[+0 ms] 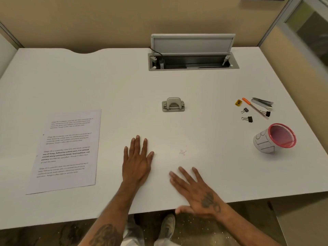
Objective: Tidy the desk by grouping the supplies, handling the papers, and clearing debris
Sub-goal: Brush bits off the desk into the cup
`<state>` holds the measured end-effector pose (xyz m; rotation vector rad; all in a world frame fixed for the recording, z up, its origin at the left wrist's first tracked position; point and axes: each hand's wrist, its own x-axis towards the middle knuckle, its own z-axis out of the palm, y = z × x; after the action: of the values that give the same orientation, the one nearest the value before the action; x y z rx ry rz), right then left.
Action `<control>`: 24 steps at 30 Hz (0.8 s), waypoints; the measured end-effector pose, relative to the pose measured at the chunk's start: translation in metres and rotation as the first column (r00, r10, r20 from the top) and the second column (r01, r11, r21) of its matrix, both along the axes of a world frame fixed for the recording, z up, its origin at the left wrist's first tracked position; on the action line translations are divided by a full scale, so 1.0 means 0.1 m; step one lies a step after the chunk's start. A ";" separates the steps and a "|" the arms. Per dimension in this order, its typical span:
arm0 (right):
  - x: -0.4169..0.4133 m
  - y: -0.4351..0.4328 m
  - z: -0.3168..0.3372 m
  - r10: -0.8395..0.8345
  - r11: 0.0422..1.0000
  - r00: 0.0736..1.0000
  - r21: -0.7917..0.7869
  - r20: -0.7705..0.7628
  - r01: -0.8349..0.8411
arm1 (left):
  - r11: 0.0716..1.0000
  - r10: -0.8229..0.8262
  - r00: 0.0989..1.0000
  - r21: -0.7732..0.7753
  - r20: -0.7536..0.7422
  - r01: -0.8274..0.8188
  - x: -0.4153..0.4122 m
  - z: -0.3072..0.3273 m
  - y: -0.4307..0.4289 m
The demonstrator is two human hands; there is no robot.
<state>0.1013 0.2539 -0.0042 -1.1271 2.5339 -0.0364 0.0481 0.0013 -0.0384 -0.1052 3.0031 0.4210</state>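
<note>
My left hand [137, 161] lies flat and open on the white desk [106, 82], near the front middle. My right hand [197, 191] rests flat with fingers spread at the front edge, thumb over the rim. Between and just beyond the hands sits a small cluster of white paper bits [182, 152]. A printed sheet [66, 150] lies at the left. A grey hole punch [173, 104] stands at the centre. At the right lie an orange pen [253, 107], a stapler [262, 102], three black binder clips [248, 119] and a yellow sharpener [238, 102].
A pink mesh cup [276, 138] with a white paper wrap lies tipped at the right. An open cable box [193, 61] with raised lid sits at the back of the desk. Beige partition walls surround the desk. My shoe [167, 226] shows below the front edge.
</note>
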 end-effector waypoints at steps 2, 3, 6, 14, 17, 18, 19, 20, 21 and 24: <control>0.10 0.10 -0.04 0.007 1.000 1.000 0.017 -0.009 -0.007 | 1.000 0.006 1.000 -0.020 -0.016 -0.007 -0.01 -0.02 0.09; 0.06 0.14 -0.05 -0.003 1.000 1.000 0.029 -0.024 0.004 | 0.999 -0.007 1.000 -0.037 -0.027 0.006 -0.02 -0.03 0.11; -0.28 0.23 -0.03 -0.083 0.994 0.995 0.061 -0.049 0.086 | 0.997 -0.041 0.999 -0.066 -0.029 0.039 -0.02 -0.07 0.11; -0.96 0.14 -0.02 -0.238 0.970 0.965 0.021 -0.109 0.242 | 0.998 -0.030 0.999 -0.049 -0.029 0.028 -0.03 -0.03 0.10; -0.84 0.10 -0.03 -0.521 0.834 0.854 -0.221 -0.008 0.506 | 0.999 -0.024 0.999 -0.045 -0.023 0.023 -0.03 -0.03 0.10; -0.79 0.07 -0.05 -0.612 0.749 0.789 -0.278 0.058 0.601 | 0.999 -0.022 0.999 -0.041 -0.024 0.021 -0.03 -0.03 0.10; -0.75 0.03 -0.07 -0.670 0.683 0.736 -0.309 0.098 0.662 | 0.999 -0.021 0.999 -0.039 -0.025 0.020 -0.03 -0.03 0.10; -0.72 -0.01 -0.09 -0.705 0.640 0.701 -0.326 0.111 0.696 | 0.999 -0.022 0.999 -0.041 -0.028 0.020 -0.03 -0.03 0.10; -0.72 -0.05 -0.11 -0.724 0.619 0.682 -0.339 0.104 0.708 | 0.999 -0.022 0.999 -0.045 -0.030 0.020 -0.03 -0.03 0.10; -0.84 -0.14 -0.19 -0.730 0.586 0.680 -0.457 0.060 0.669 | 0.999 -0.018 0.999 -0.039 -0.029 0.017 -0.03 -0.03 0.10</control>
<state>0.0177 0.2401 -0.0228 -0.1356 3.0175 -0.8170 0.0450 0.0112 -0.0417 -0.0770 3.0392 0.3659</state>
